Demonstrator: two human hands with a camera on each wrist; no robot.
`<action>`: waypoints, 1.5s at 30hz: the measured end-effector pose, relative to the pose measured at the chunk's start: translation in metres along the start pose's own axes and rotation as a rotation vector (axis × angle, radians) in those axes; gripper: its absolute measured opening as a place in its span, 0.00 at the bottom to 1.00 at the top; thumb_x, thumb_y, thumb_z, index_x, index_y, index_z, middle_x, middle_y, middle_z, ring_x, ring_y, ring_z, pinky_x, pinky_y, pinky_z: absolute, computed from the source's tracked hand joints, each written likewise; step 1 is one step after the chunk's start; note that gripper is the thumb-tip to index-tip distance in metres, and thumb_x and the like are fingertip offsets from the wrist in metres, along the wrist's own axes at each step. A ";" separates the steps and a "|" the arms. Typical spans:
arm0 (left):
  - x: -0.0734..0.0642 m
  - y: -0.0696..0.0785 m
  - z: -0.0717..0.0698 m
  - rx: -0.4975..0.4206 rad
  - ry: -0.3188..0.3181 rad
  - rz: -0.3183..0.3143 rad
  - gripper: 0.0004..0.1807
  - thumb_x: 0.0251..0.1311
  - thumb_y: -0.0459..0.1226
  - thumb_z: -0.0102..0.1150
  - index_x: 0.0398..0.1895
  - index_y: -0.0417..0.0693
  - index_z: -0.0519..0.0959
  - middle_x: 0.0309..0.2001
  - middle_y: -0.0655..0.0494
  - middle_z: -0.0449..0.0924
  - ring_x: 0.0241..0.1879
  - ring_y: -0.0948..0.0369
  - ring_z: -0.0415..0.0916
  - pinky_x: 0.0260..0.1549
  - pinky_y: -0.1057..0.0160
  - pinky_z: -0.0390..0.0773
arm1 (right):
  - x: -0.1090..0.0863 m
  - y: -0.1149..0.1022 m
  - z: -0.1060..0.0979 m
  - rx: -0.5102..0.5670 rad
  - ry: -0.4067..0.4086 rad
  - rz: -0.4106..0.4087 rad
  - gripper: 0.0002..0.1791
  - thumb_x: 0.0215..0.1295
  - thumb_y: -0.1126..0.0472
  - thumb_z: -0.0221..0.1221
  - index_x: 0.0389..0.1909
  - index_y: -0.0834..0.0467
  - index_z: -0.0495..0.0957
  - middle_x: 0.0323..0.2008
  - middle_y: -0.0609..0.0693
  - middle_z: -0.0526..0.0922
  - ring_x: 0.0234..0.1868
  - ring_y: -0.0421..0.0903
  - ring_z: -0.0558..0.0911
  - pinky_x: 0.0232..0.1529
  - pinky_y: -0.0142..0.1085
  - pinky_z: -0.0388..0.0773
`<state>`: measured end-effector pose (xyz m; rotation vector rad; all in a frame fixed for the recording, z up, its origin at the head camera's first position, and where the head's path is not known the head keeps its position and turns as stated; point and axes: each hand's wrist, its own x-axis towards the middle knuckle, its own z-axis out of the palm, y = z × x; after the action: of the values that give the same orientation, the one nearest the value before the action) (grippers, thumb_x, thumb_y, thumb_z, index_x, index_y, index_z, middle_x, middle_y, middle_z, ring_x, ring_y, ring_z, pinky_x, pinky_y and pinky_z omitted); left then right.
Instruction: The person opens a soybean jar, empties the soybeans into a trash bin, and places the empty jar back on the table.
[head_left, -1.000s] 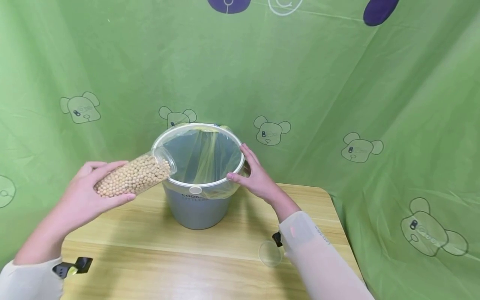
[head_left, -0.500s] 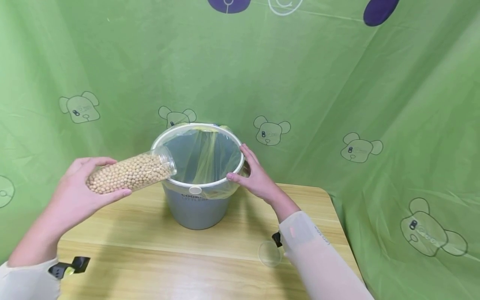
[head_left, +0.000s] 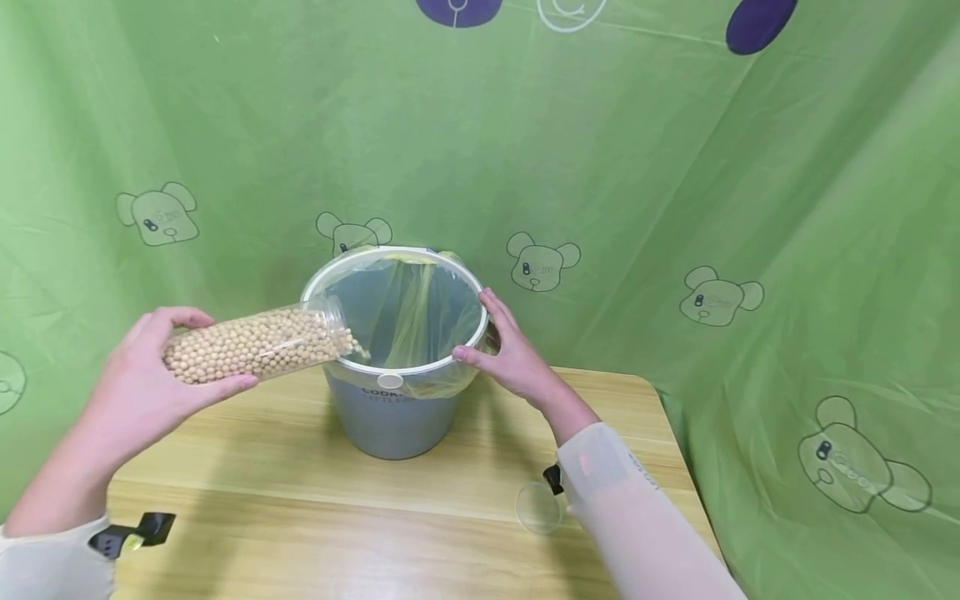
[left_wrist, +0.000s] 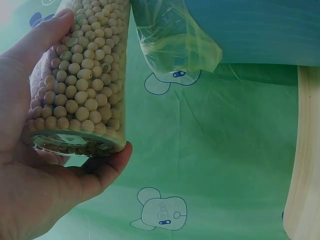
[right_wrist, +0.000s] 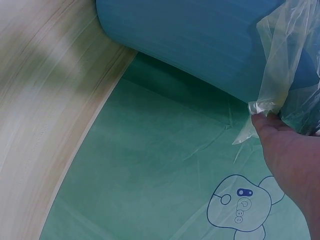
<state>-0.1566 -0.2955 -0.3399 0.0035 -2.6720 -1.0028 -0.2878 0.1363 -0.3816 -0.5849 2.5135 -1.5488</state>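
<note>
My left hand (head_left: 138,379) grips a clear jar (head_left: 251,343) of pale round soybeans around its base end, and the jar is tilted nearly level. Its open mouth (head_left: 330,321) lies over the left rim of a grey bin, and several soybeans (head_left: 357,345) spill out of it. A thin yellowish bag (head_left: 412,308) lines the bin (head_left: 397,421) and folds over its white rim. My right hand (head_left: 513,354) holds the bin's right rim, thumb toward the front and fingers farther back. In the left wrist view, the jar (left_wrist: 82,95) is still packed with soybeans.
The bin stands on a wooden table (head_left: 315,542). A clear round disc (head_left: 538,507) lies near my right sleeve (head_left: 622,492). Green cloth (head_left: 450,142) printed with bear heads hangs behind and beside the table.
My left hand has shifted left and up at the jar's base, tipping the jar closer to level. Soybeans now come out of the mouth. My right hand and the bin stay put.
</note>
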 end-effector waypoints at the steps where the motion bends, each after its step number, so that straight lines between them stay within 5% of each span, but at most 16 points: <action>1: 0.000 0.000 0.000 0.002 0.001 -0.001 0.52 0.49 0.56 0.87 0.71 0.43 0.70 0.71 0.30 0.68 0.64 0.33 0.68 0.52 0.24 0.74 | 0.000 0.000 0.000 0.000 0.000 -0.001 0.64 0.66 0.45 0.75 0.90 0.44 0.41 0.90 0.40 0.32 0.88 0.63 0.55 0.88 0.55 0.55; 23: 0.001 0.001 -0.004 -0.051 0.046 -0.011 0.51 0.45 0.51 0.90 0.72 0.47 0.74 0.74 0.33 0.67 0.68 0.34 0.65 0.59 0.25 0.69 | -0.001 -0.002 0.000 0.004 0.004 -0.019 0.66 0.64 0.43 0.76 0.90 0.48 0.41 0.90 0.43 0.32 0.88 0.65 0.55 0.87 0.57 0.56; 32: 0.000 0.004 -0.005 -0.100 0.052 -0.097 0.58 0.45 0.52 0.90 0.76 0.48 0.64 0.72 0.33 0.70 0.67 0.34 0.68 0.47 0.54 0.73 | -0.001 -0.001 0.001 0.014 0.001 -0.019 0.65 0.65 0.44 0.76 0.90 0.50 0.41 0.91 0.44 0.32 0.87 0.66 0.56 0.87 0.57 0.57; 45: 0.001 0.006 -0.006 -0.091 0.062 -0.087 0.57 0.46 0.52 0.89 0.77 0.48 0.65 0.74 0.33 0.68 0.67 0.33 0.67 0.50 0.42 0.75 | 0.000 0.000 0.001 0.022 0.000 -0.015 0.65 0.65 0.46 0.76 0.90 0.49 0.41 0.90 0.43 0.31 0.88 0.65 0.55 0.87 0.59 0.55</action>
<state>-0.1552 -0.2948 -0.3310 0.1307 -2.5876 -1.1318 -0.2875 0.1350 -0.3817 -0.6021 2.4945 -1.5794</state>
